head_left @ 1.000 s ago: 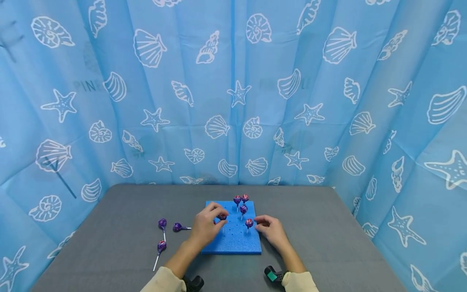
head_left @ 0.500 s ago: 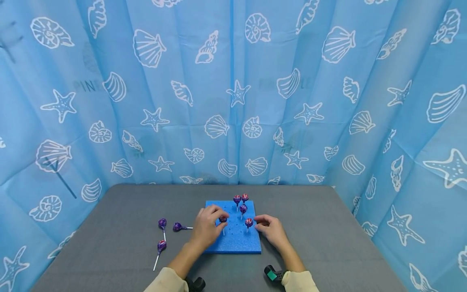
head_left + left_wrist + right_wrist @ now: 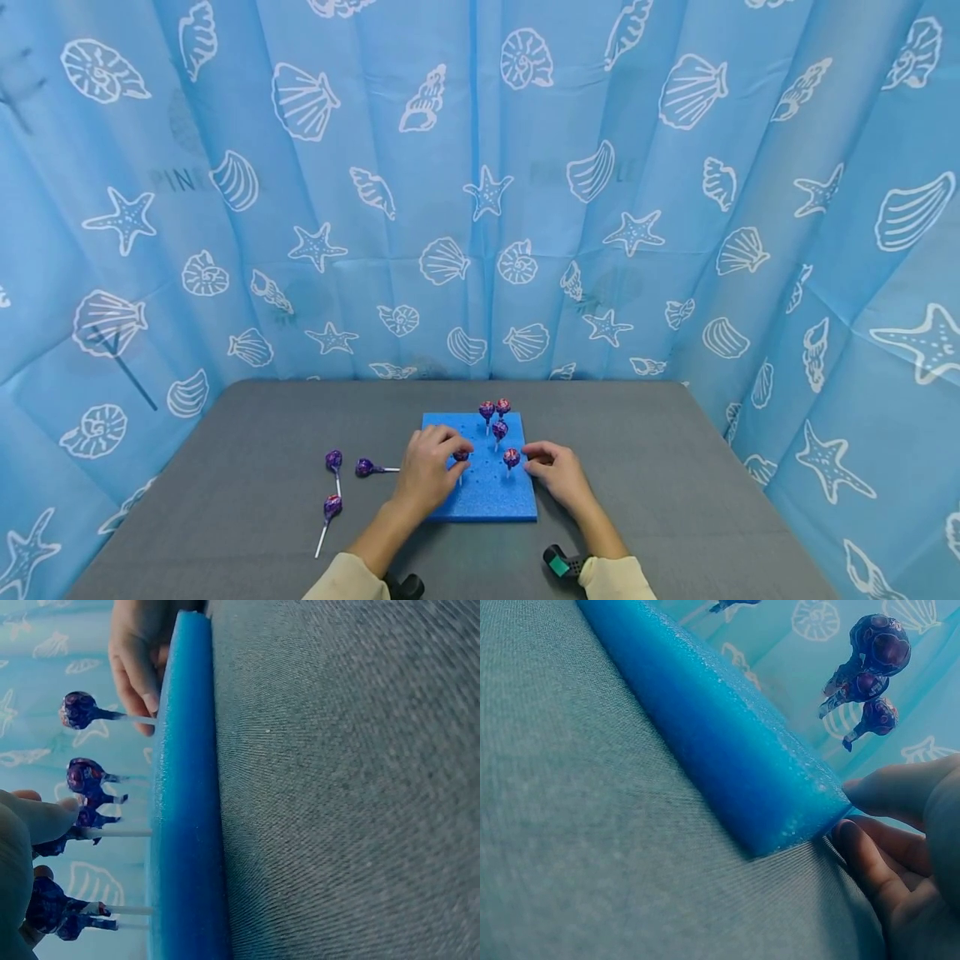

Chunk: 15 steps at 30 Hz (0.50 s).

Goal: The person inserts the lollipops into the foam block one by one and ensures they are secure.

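Nearest, the left hand (image 3: 425, 477) pinches a purple lollipop (image 3: 461, 457) with curled fingers, its stick set in the blue foam board (image 3: 487, 493) (mid-surface). The right hand (image 3: 558, 473) rests at the board's right edge, fingers loosely bent, holding nothing. Farther back, four lollipops (image 3: 498, 422) stand upright; three loose lollipops (image 3: 334, 479) lie left.

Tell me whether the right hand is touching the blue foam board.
Touching. In the right wrist view, the right hand's fingertips press against the corner edge of the blue foam board with no gap; the head view agrees, showing that hand at the board's right edge.
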### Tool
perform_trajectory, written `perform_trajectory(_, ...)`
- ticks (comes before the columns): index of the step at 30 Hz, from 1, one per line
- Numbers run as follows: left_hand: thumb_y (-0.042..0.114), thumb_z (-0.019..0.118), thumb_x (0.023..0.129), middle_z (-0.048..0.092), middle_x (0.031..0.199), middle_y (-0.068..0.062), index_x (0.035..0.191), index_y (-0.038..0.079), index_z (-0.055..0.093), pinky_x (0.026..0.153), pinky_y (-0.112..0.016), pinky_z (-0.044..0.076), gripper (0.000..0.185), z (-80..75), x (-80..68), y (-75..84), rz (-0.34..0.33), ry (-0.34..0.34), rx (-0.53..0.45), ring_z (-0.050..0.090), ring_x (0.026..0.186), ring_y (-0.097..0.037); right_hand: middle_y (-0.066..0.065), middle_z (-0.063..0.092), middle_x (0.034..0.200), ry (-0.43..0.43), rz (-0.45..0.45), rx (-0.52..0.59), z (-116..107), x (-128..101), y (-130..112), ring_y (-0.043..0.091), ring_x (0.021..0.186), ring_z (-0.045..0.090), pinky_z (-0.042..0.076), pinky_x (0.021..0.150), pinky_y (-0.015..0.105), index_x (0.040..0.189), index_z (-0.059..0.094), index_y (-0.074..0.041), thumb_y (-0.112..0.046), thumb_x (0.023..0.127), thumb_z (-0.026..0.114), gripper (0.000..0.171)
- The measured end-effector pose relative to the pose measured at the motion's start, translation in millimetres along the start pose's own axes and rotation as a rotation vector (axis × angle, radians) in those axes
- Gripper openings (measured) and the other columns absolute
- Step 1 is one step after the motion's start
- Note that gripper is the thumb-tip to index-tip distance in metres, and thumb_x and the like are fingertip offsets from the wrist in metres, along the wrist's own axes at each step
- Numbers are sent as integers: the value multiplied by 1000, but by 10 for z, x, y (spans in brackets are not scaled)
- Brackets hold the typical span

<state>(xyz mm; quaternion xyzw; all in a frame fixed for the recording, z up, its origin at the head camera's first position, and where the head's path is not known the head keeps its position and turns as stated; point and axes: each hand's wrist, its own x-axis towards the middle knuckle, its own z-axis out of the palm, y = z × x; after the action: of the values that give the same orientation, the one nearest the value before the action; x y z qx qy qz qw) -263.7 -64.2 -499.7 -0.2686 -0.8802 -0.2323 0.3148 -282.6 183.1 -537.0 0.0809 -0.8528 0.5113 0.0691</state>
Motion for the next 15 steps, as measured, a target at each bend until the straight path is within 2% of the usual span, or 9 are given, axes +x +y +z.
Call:
perform_trajectory(5,19,87,73,61,88,9,89,22,75,70,-31,41,21,-32,-12,1,16,-29,-1,52,87,-13,4,68,96,-1,-9,4,0,2,-2,19,86,61,51,77,33,102,71,-5,2,86,69,17)
perform_trajectory(11,21,86,74,59,84,9,89,22,75,71,-31,41,19,-57,-26,6,-2,-63,29,51,86,-13,4,69,96,-1,-23,-5,-3,4,-10,19,86,61,51,76,31,102,71,-5,3,86,69,18)
perform_trajectory(15,22,86,74,61,87,8,95,22,76,74,-34,42,24,-70,-32,12,12,-63,41,52,89,-15,4,69,96,-2,-24,-10,1,8,-5,18,85,61,51,75,30,102,71,-5,3,86,69,18)
